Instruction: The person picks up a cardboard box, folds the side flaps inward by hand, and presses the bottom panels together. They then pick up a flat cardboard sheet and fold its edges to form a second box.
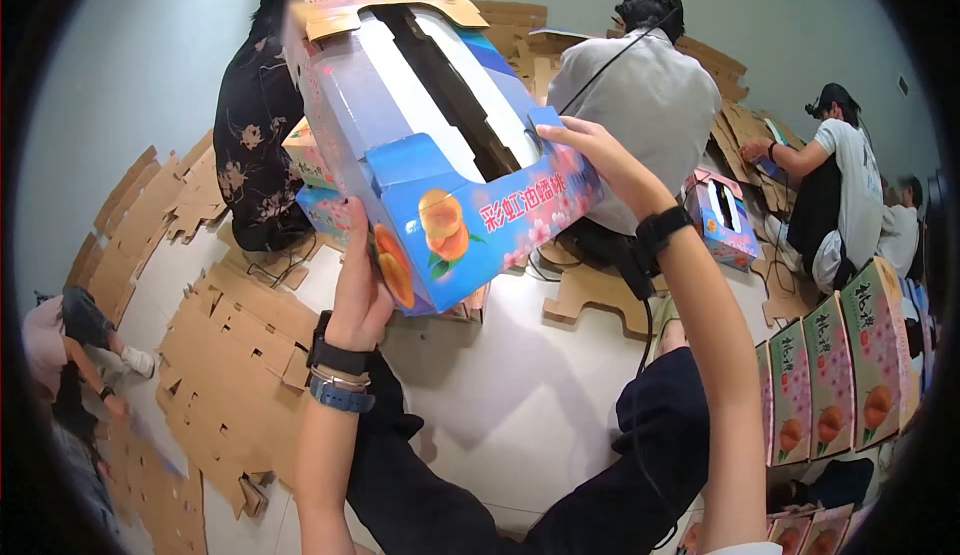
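A folded cardboard fruit box (pixel 440 245), printed blue and pink with peaches and Chinese characters, is held up tilted in front of me. Its top has a long slot between two white flaps, and its far end flap is folded over. My left hand (pixel 360 285) grips the near left corner from the side, its fingers partly hidden by the box. With my right hand (pixel 605 155) I hold the right edge near a blue corner tab, thumb and fingers on the rim. Behind the box, another printed box (pixel 322 210) partly shows.
Flat brown cardboard sheets (pixel 225 355) lie in stacks on the left floor. Several people sit around, one in a white shirt (pixel 640 115) ahead. A finished-looking box (pixel 720 217) stands at right, near a row of upright printed boxes (pixel 830 385). A black cable (pixel 643 345) hangs by my legs.
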`<state>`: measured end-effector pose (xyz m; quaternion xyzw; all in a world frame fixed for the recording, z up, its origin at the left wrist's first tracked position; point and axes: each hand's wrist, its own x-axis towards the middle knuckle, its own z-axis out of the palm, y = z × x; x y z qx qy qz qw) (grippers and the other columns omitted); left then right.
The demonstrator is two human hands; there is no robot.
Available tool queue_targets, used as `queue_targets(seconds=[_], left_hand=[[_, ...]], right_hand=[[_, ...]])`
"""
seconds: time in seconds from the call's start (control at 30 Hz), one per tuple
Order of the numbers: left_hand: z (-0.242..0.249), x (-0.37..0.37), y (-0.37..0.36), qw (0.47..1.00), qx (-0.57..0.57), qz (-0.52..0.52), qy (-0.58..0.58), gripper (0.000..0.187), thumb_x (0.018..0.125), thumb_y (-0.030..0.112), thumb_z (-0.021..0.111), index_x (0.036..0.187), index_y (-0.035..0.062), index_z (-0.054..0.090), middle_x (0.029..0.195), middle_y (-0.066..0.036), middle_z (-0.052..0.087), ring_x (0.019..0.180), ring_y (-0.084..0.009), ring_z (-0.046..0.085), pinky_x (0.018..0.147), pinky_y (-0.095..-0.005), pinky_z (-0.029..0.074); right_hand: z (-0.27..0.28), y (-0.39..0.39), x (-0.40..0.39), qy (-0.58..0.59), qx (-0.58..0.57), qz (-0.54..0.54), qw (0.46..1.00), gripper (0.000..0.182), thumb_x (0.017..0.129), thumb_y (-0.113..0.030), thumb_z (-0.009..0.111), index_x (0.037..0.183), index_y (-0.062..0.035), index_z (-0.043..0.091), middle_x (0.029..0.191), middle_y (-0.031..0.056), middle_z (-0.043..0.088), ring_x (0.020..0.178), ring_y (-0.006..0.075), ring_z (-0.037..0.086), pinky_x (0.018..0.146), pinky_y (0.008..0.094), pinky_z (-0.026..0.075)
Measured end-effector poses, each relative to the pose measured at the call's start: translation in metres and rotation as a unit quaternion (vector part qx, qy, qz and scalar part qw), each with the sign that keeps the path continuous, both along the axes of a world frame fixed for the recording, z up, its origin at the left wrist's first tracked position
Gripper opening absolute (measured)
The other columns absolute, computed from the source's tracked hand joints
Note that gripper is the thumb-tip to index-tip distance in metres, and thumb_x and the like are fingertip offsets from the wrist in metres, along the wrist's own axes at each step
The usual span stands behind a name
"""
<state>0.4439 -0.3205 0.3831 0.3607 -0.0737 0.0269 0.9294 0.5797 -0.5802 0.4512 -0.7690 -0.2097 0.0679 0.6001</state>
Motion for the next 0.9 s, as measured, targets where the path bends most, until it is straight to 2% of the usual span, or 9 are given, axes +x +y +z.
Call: queue_targets(seconds=[0.13,0.27,0.33,0.4,0.53,0.63,0.7,0.8,0.9], left_hand=[[-0.012,-0.010,-0.005,0.993,0.113,0.026,0.032,0.059,0.091,0.051,0.039,0.131,0.0072,0.036,0.128,-0.009,0.047,0.116,-0.0199,0.047,0.098,-0.0359,0.040],[-0.022,-0.023,-0.013,0.977,0.210,-0.027,0.012,0.067,0.089,0.057,0.037,0.136,0.0094,0.031,0.132,-0.008,0.044,0.119,-0.0205,0.045,0.098,-0.0361,0.039],[-0.025,-0.027,-0.020,0.970,0.239,-0.052,-0.004,0.071,0.087,0.058,0.041,0.137,0.0089,0.028,0.133,-0.008,0.042,0.120,-0.0204,0.043,0.098,-0.0357,0.038],[-0.028,-0.032,-0.031,0.969,0.206,-0.137,-0.015,0.079,0.083,0.039,0.062,0.140,0.0054,0.019,0.137,-0.006,0.035,0.125,-0.0186,0.035,0.103,-0.0339,0.031],[-0.041,-0.036,-0.039,0.964,0.196,-0.177,-0.037,0.085,0.078,0.023,0.069,0.142,0.0066,0.015,0.141,-0.007,0.028,0.130,-0.0203,0.028,0.105,-0.0339,0.026],[-0.054,-0.031,-0.037,0.935,0.243,-0.253,0.047,0.101,0.072,0.019,0.073,0.144,0.0086,0.003,0.147,-0.007,0.015,0.134,-0.0209,0.020,0.108,-0.0345,0.021],[-0.066,-0.032,-0.043,0.934,0.234,-0.262,0.062,0.101,0.073,0.017,0.072,0.144,0.0099,0.001,0.146,-0.006,0.018,0.133,-0.0206,0.023,0.107,-0.0346,0.023],[-0.084,-0.032,-0.052,0.900,0.203,-0.363,0.127,0.092,0.077,0.015,0.070,0.144,0.0122,0.007,0.143,-0.003,0.025,0.128,-0.0157,0.029,0.105,-0.0335,0.024],[-0.116,-0.032,-0.056,0.841,0.228,-0.441,0.216,0.092,0.077,0.015,0.069,0.144,0.0130,0.006,0.143,-0.002,0.026,0.126,-0.0139,0.032,0.103,-0.0342,0.025]], right_hand=[[-0.016,-0.028,-0.025,-0.014,0.001,-0.008,1.000,0.069,0.075,-0.047,0.065,0.120,0.0026,0.049,0.107,0.0110,0.056,0.097,0.0145,0.053,0.084,0.0245,0.041],[-0.033,-0.083,-0.062,0.009,-0.057,-0.036,0.998,0.059,0.084,-0.043,0.056,0.127,-0.0030,0.044,0.117,0.0047,0.052,0.105,0.0119,0.049,0.090,0.0235,0.037],[-0.043,-0.112,-0.078,0.166,0.013,0.037,0.985,0.055,0.090,-0.043,0.049,0.130,-0.0046,0.041,0.119,0.0041,0.051,0.107,0.0138,0.050,0.092,0.0277,0.039],[-0.072,-0.144,-0.082,0.216,0.009,0.044,0.975,0.054,0.090,-0.047,0.046,0.125,-0.0055,0.045,0.115,0.0039,0.053,0.103,0.0137,0.051,0.090,0.0291,0.040],[-0.106,-0.160,-0.110,0.300,-0.113,0.090,0.943,0.060,0.082,-0.054,0.054,0.116,-0.0045,0.051,0.104,0.0040,0.054,0.088,0.0136,0.053,0.073,0.0270,0.044],[-0.104,-0.142,-0.133,0.371,-0.231,0.108,0.893,0.074,0.073,-0.058,0.064,0.113,0.0027,0.049,0.103,0.0067,0.051,0.086,0.0126,0.051,0.071,0.0252,0.045],[-0.161,-0.157,-0.129,0.402,-0.228,0.155,0.873,0.073,0.076,-0.056,0.062,0.118,0.0023,0.046,0.105,0.0088,0.054,0.078,0.0146,0.055,0.066,0.0234,0.047],[-0.188,-0.172,-0.124,0.552,-0.301,0.315,0.710,0.076,0.078,-0.059,0.058,0.120,0.0028,0.045,0.113,0.0112,0.054,0.092,0.0189,0.060,0.067,0.0229,0.048],[-0.250,-0.212,-0.132,0.565,-0.241,0.362,0.701,0.076,0.077,-0.062,0.056,0.115,0.0034,0.049,0.108,0.0086,0.054,0.102,0.0204,0.059,0.072,0.0257,0.051]])
